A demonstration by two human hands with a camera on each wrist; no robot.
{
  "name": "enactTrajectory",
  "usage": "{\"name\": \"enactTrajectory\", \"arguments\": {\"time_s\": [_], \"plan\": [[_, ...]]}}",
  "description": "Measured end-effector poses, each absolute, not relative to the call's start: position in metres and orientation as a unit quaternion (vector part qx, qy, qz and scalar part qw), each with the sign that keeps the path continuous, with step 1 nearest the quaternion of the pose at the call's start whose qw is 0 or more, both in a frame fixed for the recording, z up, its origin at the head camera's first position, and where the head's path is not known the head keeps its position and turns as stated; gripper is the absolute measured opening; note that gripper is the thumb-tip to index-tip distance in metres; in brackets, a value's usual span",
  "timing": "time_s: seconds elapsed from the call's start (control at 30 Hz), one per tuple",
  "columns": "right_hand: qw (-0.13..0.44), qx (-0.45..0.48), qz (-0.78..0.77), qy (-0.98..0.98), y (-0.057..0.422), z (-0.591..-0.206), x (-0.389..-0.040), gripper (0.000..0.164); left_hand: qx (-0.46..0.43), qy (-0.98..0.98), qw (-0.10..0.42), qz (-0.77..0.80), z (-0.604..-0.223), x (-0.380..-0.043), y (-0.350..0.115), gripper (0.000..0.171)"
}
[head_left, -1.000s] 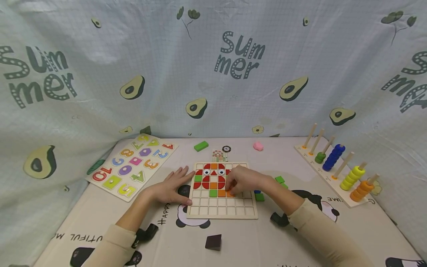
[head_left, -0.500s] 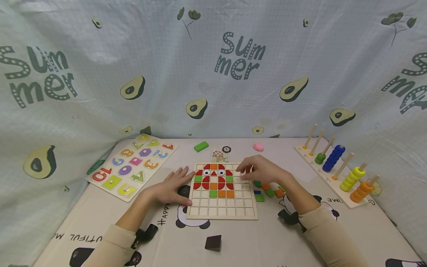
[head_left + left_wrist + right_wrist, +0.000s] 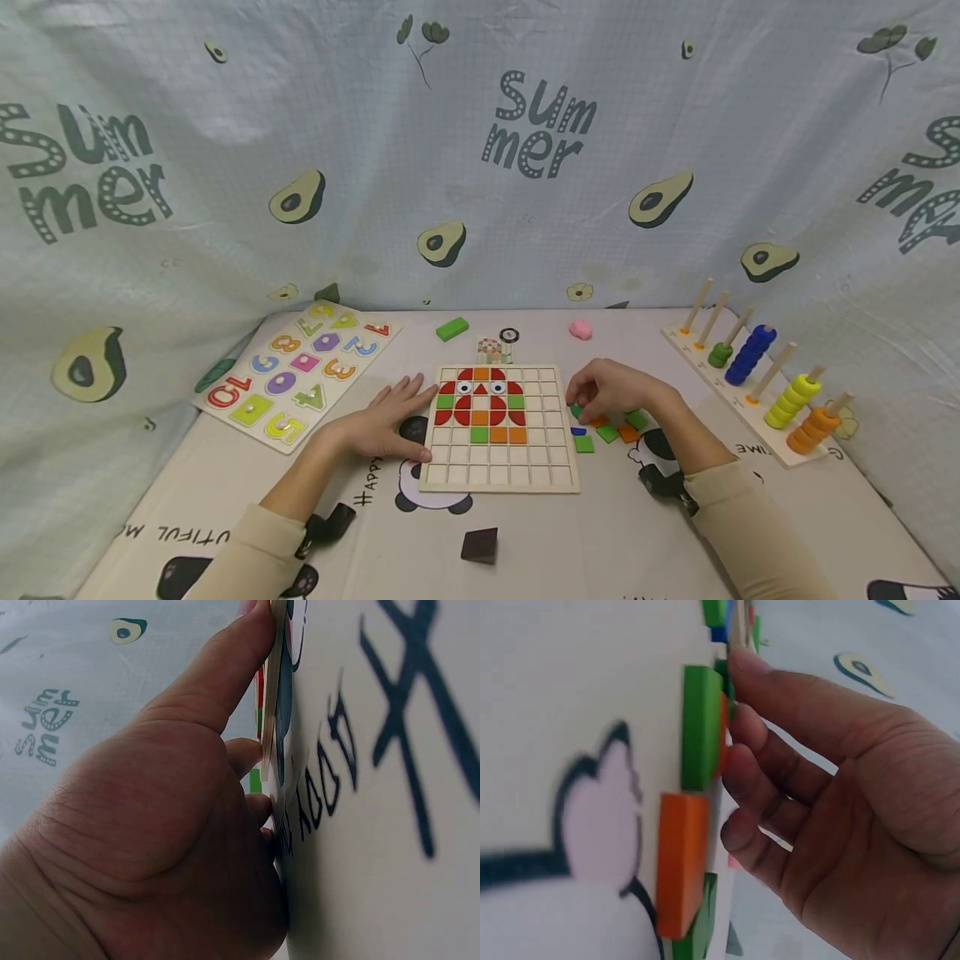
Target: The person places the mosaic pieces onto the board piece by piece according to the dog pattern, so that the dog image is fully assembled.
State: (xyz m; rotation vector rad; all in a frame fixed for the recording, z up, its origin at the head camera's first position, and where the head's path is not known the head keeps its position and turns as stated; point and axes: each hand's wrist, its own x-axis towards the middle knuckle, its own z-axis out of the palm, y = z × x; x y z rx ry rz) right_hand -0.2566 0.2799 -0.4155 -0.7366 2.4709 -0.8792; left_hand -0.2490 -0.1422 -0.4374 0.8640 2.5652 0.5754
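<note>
A broad lane of desk [image 3: 555, 542] lay open across the lower centre of the frame, interrupted by a dark wedge-shaped block [image 3: 480, 545]. At centre, the left hand [image 3: 381, 423] obstructed the left edge of the gridded board [image 3: 501, 475]. On that board's right side, loose tiles [image 3: 607, 433] cluttered the way, the right hand [image 3: 611, 390] low among them. An open strip separated these from the peg counter [image 3: 757, 414], whose upright pegs barred passage at right. At left, a number puzzle [image 3: 300, 367] reached towards the cloth backdrop [image 3: 360, 108].

Probably home play corner: avocado-print curtain [image 3: 360, 125], number puzzle [image 3: 309, 379], ring stacker [image 3: 738, 400].
</note>
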Motion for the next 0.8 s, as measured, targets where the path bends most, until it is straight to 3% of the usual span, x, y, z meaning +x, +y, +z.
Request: {"name": "enactTrajectory", "arguments": {"time_s": [0.53,0.8], "plan": [[0.12,-0.24,-0.389,0.881,0.295,-0.405,-0.259,0.016,0.307,0.91,0.186,0.207,-0.438,-0.249,-0.142,0.106],[0.132,-0.257,-0.438,0.851,0.277,-0.392,-0.251,0.024,0.31,0.909,0.184,0.21,-0.438,-0.249,-0.142,0.105]]}}
